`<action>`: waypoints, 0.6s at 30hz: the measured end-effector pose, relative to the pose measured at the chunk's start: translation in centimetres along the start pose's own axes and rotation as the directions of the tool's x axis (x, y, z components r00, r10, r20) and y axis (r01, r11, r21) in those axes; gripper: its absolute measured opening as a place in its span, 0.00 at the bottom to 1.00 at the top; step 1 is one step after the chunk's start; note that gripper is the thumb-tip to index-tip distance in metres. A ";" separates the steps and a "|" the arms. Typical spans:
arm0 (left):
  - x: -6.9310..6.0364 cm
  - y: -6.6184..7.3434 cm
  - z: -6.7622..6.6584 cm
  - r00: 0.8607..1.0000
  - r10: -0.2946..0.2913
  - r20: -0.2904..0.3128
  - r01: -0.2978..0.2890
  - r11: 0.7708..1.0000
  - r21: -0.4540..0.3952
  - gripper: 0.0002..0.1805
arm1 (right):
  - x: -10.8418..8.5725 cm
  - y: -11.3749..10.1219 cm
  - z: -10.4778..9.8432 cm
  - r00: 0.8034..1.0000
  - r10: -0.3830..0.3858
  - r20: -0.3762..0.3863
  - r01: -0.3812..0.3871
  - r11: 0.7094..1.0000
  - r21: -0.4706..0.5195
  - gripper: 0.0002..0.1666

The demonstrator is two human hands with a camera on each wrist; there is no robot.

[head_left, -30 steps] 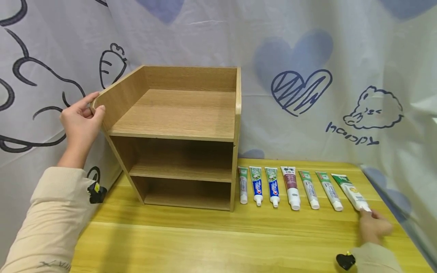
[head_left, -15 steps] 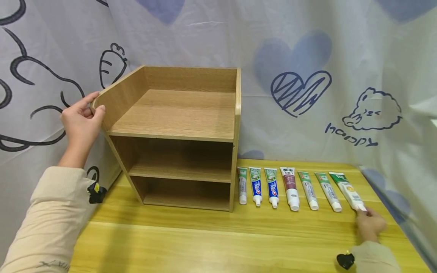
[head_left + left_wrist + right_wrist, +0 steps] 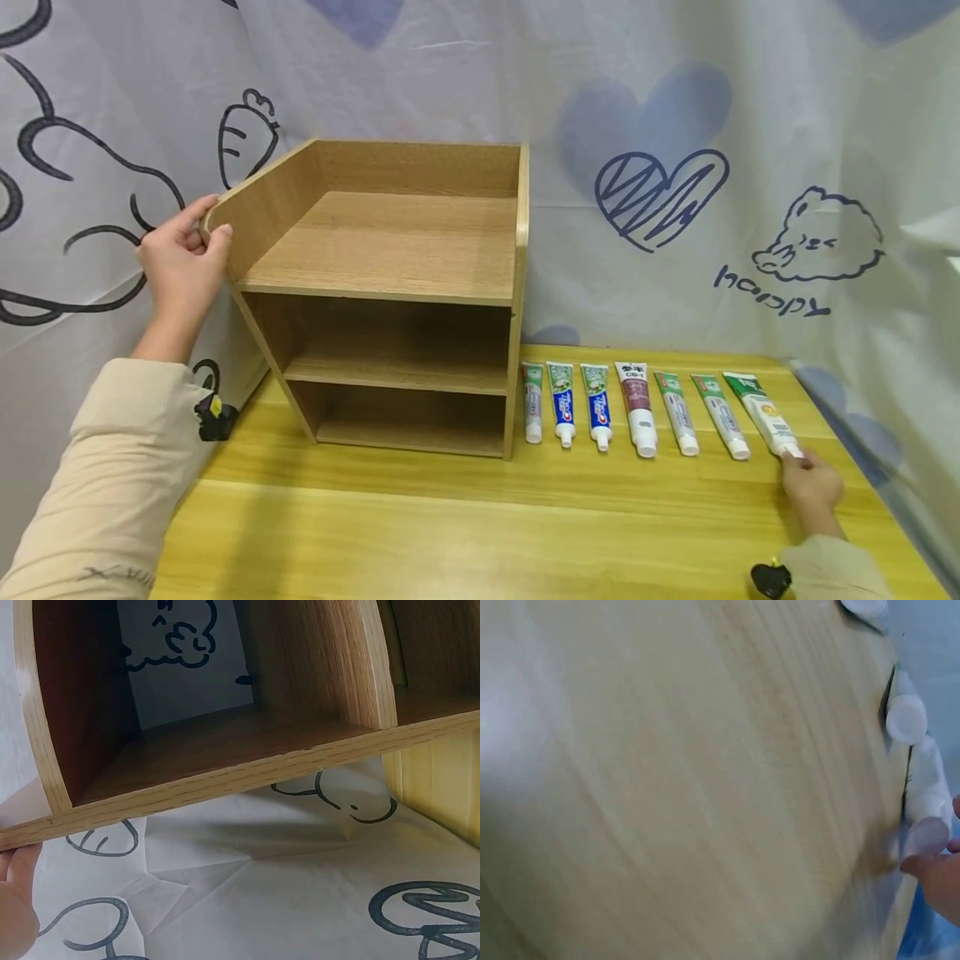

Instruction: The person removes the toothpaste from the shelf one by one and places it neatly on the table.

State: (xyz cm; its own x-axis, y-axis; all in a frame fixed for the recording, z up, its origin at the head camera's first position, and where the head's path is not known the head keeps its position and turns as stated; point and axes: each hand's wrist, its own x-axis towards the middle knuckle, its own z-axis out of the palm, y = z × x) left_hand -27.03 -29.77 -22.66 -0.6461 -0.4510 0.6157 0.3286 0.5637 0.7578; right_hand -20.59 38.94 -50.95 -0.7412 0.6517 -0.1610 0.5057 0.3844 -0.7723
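My left hand (image 3: 180, 267) grips the front edge of the left side panel of a small wooden shelf unit (image 3: 382, 250), thumb inside and fingers outside. In the left wrist view, part of that hand (image 3: 16, 907) shows under the panel edge. At the right, my right hand (image 3: 813, 485) pinches the cap end of a green and white toothpaste tube (image 3: 763, 412), which lies on the table at a slant. The right wrist view shows the fingers against the tube's cap (image 3: 928, 837). The tube is the rightmost in a row.
Several more toothpaste tubes lie side by side right of the shelf: a maroon and white one (image 3: 638, 408), blue and green ones (image 3: 562, 404), and green and white ones (image 3: 677, 414). A printed cloth (image 3: 652, 108) hangs behind the wooden table (image 3: 420, 533).
The rightmost tube has shifted slightly left at its cap end, with my right hand moving left along with it. My left hand keeps its grip on the shelf.
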 end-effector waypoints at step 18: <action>-1.7 -1.0 0.0 0.983 0.164 -0.082 -0.148 0.973 0.175 0.28 | -2.3 -4.4 0.1 0.938 -0.238 -0.251 0.259 0.965 0.052 0.29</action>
State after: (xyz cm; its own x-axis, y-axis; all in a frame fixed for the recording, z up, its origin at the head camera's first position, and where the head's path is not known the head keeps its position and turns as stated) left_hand -26.27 -29.60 -24.47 -0.5253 -0.4075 0.7470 0.2944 0.7366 0.6089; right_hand -21.12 35.66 -47.18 -0.7051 0.6839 0.1874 0.2729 0.5056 -0.8185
